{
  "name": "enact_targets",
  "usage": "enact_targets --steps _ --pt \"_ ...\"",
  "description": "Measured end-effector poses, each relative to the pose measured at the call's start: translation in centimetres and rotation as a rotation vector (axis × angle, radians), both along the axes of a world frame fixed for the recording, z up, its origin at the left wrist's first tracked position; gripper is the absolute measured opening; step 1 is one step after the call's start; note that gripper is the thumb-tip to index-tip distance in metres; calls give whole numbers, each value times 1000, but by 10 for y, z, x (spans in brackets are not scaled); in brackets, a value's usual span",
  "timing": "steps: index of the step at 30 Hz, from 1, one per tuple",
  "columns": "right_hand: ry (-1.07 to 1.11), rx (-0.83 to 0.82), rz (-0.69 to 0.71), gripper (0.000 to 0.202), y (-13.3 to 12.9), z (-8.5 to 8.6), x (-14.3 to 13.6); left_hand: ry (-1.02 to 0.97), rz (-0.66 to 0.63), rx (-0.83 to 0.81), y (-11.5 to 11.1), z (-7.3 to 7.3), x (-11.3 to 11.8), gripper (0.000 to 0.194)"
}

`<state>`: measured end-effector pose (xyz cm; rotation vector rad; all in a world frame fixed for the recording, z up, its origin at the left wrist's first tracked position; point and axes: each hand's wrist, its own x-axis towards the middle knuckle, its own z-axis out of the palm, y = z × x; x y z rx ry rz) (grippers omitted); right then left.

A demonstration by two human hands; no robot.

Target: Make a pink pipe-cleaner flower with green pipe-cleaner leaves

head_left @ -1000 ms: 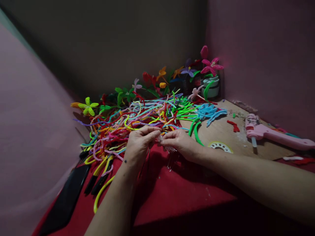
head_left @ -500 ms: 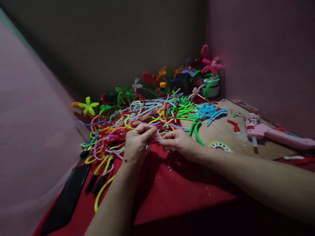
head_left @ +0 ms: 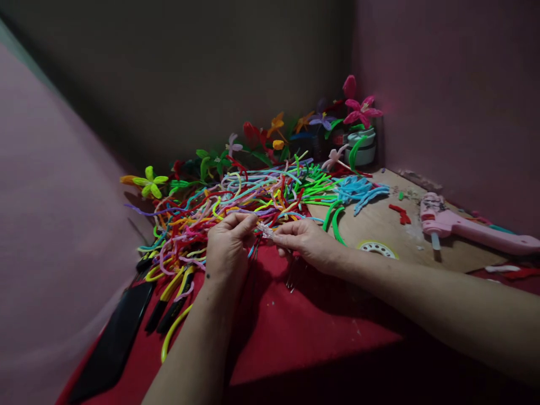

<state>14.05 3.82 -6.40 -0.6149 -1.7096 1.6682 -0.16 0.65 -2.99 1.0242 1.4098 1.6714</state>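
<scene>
Two hands pinch one small whitish piece above a bench crowded with colour

From where I stand, the whitish piece [head_left: 265, 229] is up in the air between the two hands, just short of the big tangle, over the near part of the red-covered bench [head_left: 312, 332]. The left hand [head_left: 226, 243] has its thumb and forefinger closed on one end; the right hand [head_left: 307, 242] has the other end nipped the same way, its remaining fingers curled under. What exactly the piece is made of, I can't make out. Thin wires [head_left: 291, 281] with pale tips hang below the right hand.

Beyond the hands sprawls a heap of fuzzy stems [head_left: 236, 194] in many colours, with a green bunch [head_left: 317, 184] and a blue bunch [head_left: 358, 191] at its right side. Fuzzy flowers stand along the back, from a yellow-green flower [head_left: 150, 181] at the left to a bright pink flower [head_left: 363, 112] above a pale container [head_left: 361, 153].

Over on the right, a pink glue gun [head_left: 476, 229] lies across a wooden board [head_left: 371, 222], with a white ring [head_left: 377, 246] near the right forearm. Left of the left forearm lie yellow-and-black handles [head_left: 169, 298] and a flat black slab [head_left: 113, 343].
</scene>
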Motion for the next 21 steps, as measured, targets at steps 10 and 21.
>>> enact_targets --steps 10,21 --pt "62 -117 -156 18 0 0 0 -116 -97 31 1 12 -26 20" --pt "289 -203 -396 13 7 3 2 397 -634 -510 -1 -6 10 19"
